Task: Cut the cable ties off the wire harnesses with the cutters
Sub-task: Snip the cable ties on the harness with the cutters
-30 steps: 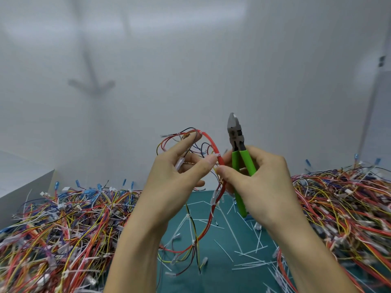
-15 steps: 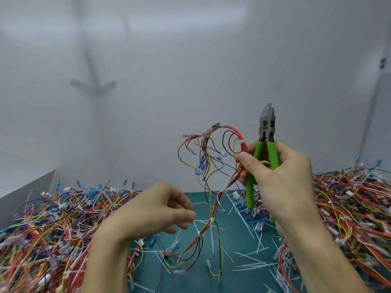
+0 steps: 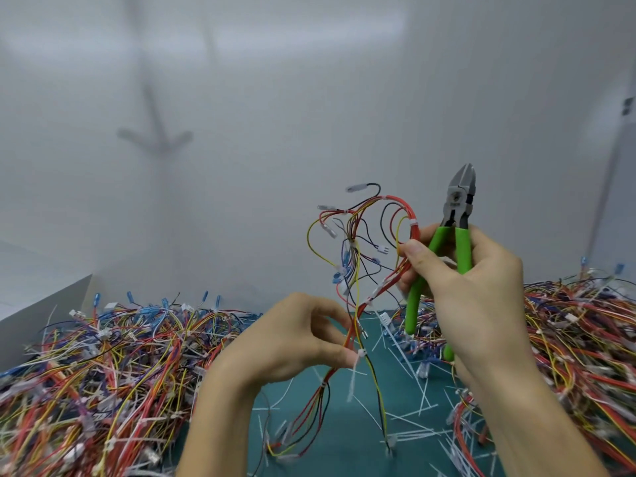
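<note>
Right hand (image 3: pixel 471 290) round cutters (image 3: pixel 459 201) and harness (image 3: pixel 413 232)

One camera sits on the person's head and looks forward and slightly down over both forearms, which rise from the bottom edge. It faces a pale wall (image 3: pixel 241 98) that fills the upper half of the view. The lens is wide (the strip at the right edge leans and bows). Nearest to it are the left hand (image 3: pixel 296 342), pinching a wire harness (image 3: pixel 413 232), and the right hand (image 3: pixel 475 290), gripping the cutters (image 3: pixel 459 204); both appear large, right of centre. Lower and farther off lie the teal table (image 3: pixel 354 456) and the wire piles (image 3: pixel 103 373) on both sides, cut off by the frame's edges.
</note>
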Demonstrator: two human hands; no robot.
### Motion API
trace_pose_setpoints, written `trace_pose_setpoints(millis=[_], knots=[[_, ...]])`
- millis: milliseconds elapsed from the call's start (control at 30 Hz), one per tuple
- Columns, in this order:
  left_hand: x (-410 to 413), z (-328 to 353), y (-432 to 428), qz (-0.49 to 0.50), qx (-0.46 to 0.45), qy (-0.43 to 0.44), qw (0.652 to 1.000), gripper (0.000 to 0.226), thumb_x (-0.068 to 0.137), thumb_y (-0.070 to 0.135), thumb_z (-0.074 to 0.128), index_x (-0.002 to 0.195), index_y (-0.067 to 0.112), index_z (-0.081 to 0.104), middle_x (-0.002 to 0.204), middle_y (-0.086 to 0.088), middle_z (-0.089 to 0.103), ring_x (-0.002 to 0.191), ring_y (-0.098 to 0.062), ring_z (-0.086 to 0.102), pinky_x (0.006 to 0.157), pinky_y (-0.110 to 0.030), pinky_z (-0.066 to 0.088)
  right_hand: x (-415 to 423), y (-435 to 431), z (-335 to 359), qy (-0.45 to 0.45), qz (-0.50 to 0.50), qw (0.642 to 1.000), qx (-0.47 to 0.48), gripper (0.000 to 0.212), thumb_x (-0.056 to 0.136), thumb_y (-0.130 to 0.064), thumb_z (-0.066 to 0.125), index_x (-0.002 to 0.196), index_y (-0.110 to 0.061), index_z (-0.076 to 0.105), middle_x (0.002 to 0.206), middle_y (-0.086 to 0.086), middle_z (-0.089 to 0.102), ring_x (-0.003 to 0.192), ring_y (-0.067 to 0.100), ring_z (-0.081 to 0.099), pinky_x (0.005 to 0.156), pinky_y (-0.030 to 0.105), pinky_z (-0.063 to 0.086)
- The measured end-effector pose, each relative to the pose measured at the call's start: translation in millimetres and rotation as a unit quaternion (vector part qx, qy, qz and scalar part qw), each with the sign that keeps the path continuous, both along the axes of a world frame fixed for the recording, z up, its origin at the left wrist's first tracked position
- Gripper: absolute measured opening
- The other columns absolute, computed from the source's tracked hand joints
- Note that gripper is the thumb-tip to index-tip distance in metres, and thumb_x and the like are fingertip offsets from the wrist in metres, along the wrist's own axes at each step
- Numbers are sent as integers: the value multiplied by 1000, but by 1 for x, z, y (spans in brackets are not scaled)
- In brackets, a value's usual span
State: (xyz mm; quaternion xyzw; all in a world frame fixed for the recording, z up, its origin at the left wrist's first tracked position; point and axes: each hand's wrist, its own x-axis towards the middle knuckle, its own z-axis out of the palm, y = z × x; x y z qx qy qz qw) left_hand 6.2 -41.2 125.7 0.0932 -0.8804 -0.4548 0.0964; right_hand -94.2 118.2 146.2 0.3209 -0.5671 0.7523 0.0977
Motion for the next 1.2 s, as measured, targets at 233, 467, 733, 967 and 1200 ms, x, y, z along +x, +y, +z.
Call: trace_pose_setpoints(millis=[233, 467, 733, 967, 1200], knots=[[1, 2, 0, 0, 29, 58, 998, 69, 64, 32, 90, 124, 48, 60, 107, 10, 74, 91, -12, 74, 87, -24, 57, -1, 0, -1, 0, -14, 1000, 7, 6, 90, -13, 69, 86, -17, 66, 69, 5, 68, 58, 19, 66, 58, 38, 62], [-10, 0, 14, 144, -58, 61, 986, 40, 73, 50, 80, 86, 16, 63, 71, 2, 72, 63, -10, 73, 68, -37, 62, 0, -3, -2, -1, -11, 1000, 8, 7, 90, -11, 69, 85, -16, 66, 69, 4, 68, 56, 15, 65, 57, 33, 61], [-9, 4, 19, 118, -56, 30, 991, 16, 91, 18, 59, 79, 9, 66, 67, -1, 75, 61, -14, 73, 63, -29, 62, -1, -6, -5, 9, -12, 1000, 26, 10, 90, -11, 69, 84, -19, 66, 68, 3, 69, 59, 17, 68, 56, 32, 61], [6, 13, 12, 105, 91, 73, 988, 17, 91, 14, 67, 101, 6, 56, 74, -11, 75, 60, -24, 72, 55, -27, 57, -3, -6, -7, 19, -28, 999, 35, 11, 89, -13, 70, 82, -21, 66, 67, 2, 69, 58, 16, 68, 57, 39, 62], [15, 16, 1, 143, 136, 120, 973, 13, 98, 15, 55, 89, 6, 56, 66, -7, 70, 50, -15, 60, 45, -21, 48, -4, -6, -10, 47, -61, 995, 69, 12, 89, -24, 71, 86, -32, 63, 71, -3, 69, 65, 22, 68, 66, 51, 59]])
